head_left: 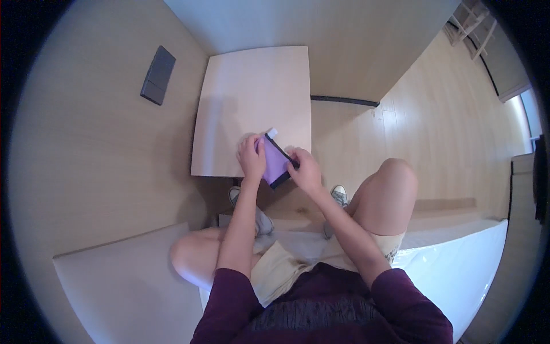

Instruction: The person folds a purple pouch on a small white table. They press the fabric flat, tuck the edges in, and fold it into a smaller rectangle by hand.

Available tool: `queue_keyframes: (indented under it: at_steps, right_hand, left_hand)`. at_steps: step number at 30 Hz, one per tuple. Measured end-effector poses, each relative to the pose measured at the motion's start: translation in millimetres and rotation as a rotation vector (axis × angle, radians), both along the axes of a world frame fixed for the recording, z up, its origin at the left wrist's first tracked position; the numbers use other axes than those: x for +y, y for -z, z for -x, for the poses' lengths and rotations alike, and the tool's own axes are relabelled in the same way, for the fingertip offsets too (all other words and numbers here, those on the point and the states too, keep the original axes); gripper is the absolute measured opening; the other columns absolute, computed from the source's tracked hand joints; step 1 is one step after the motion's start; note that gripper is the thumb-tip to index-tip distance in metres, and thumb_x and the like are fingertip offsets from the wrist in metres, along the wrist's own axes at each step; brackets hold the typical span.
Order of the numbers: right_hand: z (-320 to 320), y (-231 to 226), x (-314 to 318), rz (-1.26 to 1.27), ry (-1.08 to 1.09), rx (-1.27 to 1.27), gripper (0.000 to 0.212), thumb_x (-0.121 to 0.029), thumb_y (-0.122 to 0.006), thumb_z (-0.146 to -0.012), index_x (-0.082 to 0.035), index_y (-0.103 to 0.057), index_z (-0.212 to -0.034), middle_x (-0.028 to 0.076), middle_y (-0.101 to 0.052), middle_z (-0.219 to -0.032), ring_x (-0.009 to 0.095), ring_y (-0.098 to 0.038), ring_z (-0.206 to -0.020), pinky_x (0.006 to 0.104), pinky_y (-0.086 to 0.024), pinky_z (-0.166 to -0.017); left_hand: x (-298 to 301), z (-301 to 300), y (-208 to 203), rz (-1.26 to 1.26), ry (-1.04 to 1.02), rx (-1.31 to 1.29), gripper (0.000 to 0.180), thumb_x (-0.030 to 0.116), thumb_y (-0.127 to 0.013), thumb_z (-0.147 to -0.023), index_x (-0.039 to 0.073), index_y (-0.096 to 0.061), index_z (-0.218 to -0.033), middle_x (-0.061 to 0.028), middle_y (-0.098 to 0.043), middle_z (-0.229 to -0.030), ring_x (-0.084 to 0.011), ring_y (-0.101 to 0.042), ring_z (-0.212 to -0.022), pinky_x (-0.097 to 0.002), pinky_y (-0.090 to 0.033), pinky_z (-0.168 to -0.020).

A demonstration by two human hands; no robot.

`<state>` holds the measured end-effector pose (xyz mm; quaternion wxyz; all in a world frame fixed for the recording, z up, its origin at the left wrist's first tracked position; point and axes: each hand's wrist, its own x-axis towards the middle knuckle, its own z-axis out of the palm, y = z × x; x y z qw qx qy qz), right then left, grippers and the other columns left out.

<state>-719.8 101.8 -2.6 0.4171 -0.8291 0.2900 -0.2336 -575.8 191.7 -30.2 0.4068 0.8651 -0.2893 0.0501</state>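
Note:
A flat purple pouch (275,164) with black edging is tilted over the near edge of a small pale wooden table (258,86). My left hand (251,157) grips its left side, thumb lying across the purple face. On the other side, my right hand (305,171) pinches the black edge between thumb and fingers. A small white piece (271,133) shows at the pouch's far corner; whether it is attached or separate, I cannot tell. The pouch's underside is hidden.
The table stands against a wood-toned wall with a dark grey plate (158,75) at the left. My knees are on either side below it. White plastic-like sheeting (458,258) covers the seat at the right. Pale wooden furniture legs (474,26) stand at the far right.

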Motion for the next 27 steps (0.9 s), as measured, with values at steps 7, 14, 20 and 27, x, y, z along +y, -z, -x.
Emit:
queue_keyframes:
  at_steps: [7, 14, 20, 27]
  right_hand:
    - [-1, -20, 9, 0.154, -0.093, 0.088, 0.040, -0.002, -0.059, -0.069, -0.007, -0.059, -0.109, 0.015, -0.055, -0.105, 0.034, -0.054, -0.098, 0.0419, -0.046, -0.085]
    - [-23, -15, 19, 0.272, -0.278, -0.104, 0.039, 0.002, -0.053, -0.077, 0.003, -0.056, -0.116, 0.022, -0.052, -0.123, 0.037, -0.051, -0.112, 0.0409, -0.044, -0.094]
    - [-14, 10, 29, 0.296, -0.237, 0.035, 0.043, -0.007, -0.047, -0.084, 0.002, -0.051, -0.125, 0.022, -0.042, -0.138, 0.037, -0.040, -0.129, 0.0489, -0.028, -0.107]
    - [-49, -3, 34, 0.547, -0.435, 0.399, 0.072, -0.021, -0.055, -0.077, 0.005, -0.029, -0.139, 0.021, -0.025, -0.149, 0.030, -0.022, -0.140, 0.0515, -0.018, -0.111]
  left_hand:
    - [-3, 16, -8, -0.184, -0.137, -0.253, 0.025, 0.022, -0.057, -0.086, 0.015, -0.056, -0.110, -0.0063, -0.053, -0.113, -0.0293, -0.046, -0.112, -0.0458, -0.031, -0.097]
    - [0, 47, -9, -0.334, -0.094, -0.290, 0.038, 0.022, -0.056, -0.084, 0.008, -0.050, -0.119, -0.0089, -0.049, -0.125, -0.0281, -0.046, -0.114, -0.0445, -0.035, -0.098]
    - [0, 56, -2, -0.384, -0.118, -0.218, 0.053, 0.027, -0.051, -0.087, 0.005, -0.040, -0.134, -0.0106, -0.043, -0.136, -0.0269, -0.041, -0.124, -0.0433, -0.029, -0.108]
    - [28, -31, -6, -0.430, 0.352, -0.299, 0.056, 0.026, -0.049, -0.089, 0.005, -0.035, -0.139, -0.0072, -0.037, -0.144, -0.0230, -0.032, -0.132, -0.0410, -0.023, -0.112]
